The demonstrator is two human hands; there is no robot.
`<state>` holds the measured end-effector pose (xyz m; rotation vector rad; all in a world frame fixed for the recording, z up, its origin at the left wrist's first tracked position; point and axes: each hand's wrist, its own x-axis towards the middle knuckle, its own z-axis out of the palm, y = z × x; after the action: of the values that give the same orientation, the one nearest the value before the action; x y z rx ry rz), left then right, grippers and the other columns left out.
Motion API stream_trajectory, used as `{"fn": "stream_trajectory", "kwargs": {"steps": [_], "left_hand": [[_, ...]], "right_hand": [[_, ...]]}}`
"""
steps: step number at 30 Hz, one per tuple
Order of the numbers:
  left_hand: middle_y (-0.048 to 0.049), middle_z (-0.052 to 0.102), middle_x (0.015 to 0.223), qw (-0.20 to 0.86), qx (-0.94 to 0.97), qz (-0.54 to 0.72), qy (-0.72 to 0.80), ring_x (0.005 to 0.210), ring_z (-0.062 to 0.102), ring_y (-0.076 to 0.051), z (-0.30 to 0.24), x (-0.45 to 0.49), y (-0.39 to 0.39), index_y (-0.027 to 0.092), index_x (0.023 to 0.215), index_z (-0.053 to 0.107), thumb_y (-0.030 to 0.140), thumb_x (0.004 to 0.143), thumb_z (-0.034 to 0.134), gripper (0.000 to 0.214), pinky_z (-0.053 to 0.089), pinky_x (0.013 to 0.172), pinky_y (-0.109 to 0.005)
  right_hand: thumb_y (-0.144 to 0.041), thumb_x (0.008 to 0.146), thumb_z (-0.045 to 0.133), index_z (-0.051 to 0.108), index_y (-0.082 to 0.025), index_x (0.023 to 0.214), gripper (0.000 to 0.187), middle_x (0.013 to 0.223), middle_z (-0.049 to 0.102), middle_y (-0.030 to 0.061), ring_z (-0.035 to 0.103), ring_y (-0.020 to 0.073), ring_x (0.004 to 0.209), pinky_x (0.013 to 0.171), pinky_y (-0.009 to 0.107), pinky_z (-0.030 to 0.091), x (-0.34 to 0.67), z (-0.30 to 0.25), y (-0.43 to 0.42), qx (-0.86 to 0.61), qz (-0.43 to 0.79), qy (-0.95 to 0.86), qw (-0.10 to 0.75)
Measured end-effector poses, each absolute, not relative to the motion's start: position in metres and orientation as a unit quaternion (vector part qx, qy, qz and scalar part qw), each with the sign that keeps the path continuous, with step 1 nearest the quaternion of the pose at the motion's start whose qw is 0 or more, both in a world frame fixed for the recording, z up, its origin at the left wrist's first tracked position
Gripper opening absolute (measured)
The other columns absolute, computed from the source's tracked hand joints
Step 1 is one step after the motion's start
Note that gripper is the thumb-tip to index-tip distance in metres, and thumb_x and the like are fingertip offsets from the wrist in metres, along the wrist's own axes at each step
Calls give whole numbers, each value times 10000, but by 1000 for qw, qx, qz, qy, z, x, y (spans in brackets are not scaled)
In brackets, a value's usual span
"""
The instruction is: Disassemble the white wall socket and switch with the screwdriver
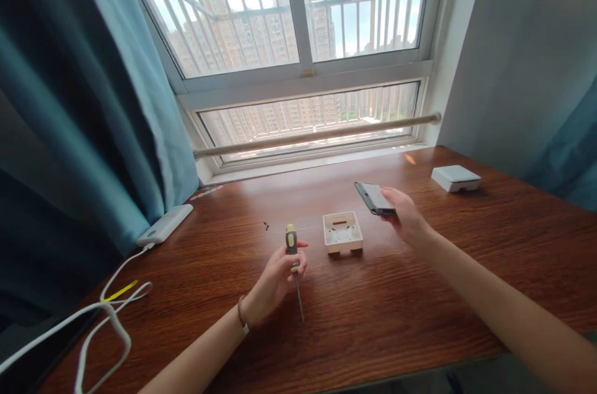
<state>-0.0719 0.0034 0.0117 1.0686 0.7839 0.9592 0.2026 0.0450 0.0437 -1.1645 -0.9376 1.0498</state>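
Observation:
My left hand (pixel 278 277) is closed around a screwdriver (pixel 293 257) with a grey and yellow handle; its thin shaft points down toward me over the wooden table (pixel 382 313). My right hand (pixel 407 215) grips a flat grey panel (pixel 374 197), held tilted just above the table. Between the two hands, a little farther away, a beige open mounting box (pixel 342 233) sits on the table with its hollow side up. A tiny dark screw-like bit (pixel 265 226) lies left of the screwdriver.
A white square box (pixel 456 178) rests at the far right. A white power bank (pixel 165 224) lies at the left by the teal curtain (pixel 93 102), with white cables (pixel 105 313) running to the near left corner. The barred window (pixel 298 40) is behind the table.

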Motion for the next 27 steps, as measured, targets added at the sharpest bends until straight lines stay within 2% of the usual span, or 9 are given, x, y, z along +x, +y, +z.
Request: {"fn": "stream_trajectory", "kwargs": {"steps": [4,9,13,15,17,22,27], "left_hand": [[-8,522,701,722,479,385,318,590,408,-78,13,-61,-4,160,1027,521,160,708,604,330,302,509,-187],[-11,517,673,728,497,335,333,528,365,-65,6,-52,-8,172,1134,487,242,715,650,455,240,438,-175],[-7,514,635,705,522,333,346,501,358,-63,2,-54,-5,163,1168,480,277,712,659,503,256,416,-170],[-11,522,643,696,531,337,346,500,363,-64,2,-54,-4,162,1182,477,290,708,664,525,279,412,-167],[-16,531,649,683,545,334,354,497,366,-64,3,-54,-3,160,1192,474,303,705,667,543,294,403,-164],[-20,557,642,648,578,315,382,482,386,-65,5,-55,-2,155,1197,484,301,718,654,528,325,396,-163],[-27,582,633,642,575,317,396,494,421,-71,3,-60,-1,144,1180,512,294,708,664,517,320,396,-156]], "right_hand": [[-286,752,487,549,-126,882,215,576,565,9,452,78,380,313,170,287,262,18,47,-586,392,-406,581],[-266,748,485,545,-114,932,246,664,624,49,545,129,485,402,218,398,282,-25,52,-655,320,-438,526],[-298,745,490,554,-127,952,277,825,649,83,607,184,693,598,284,467,275,-36,53,-683,258,-492,474],[-302,754,476,548,-124,976,294,897,645,100,606,204,805,717,311,456,271,-36,52,-695,225,-511,453],[-304,771,449,538,-116,1003,311,933,642,116,601,217,861,770,323,439,268,-35,51,-707,199,-523,433],[-342,797,420,537,-132,1054,352,956,648,134,603,249,898,760,340,431,267,-32,47,-735,160,-534,385],[-371,785,448,599,-160,1027,356,980,660,123,609,259,895,756,339,426,269,-29,44,-746,143,-546,353]]}}
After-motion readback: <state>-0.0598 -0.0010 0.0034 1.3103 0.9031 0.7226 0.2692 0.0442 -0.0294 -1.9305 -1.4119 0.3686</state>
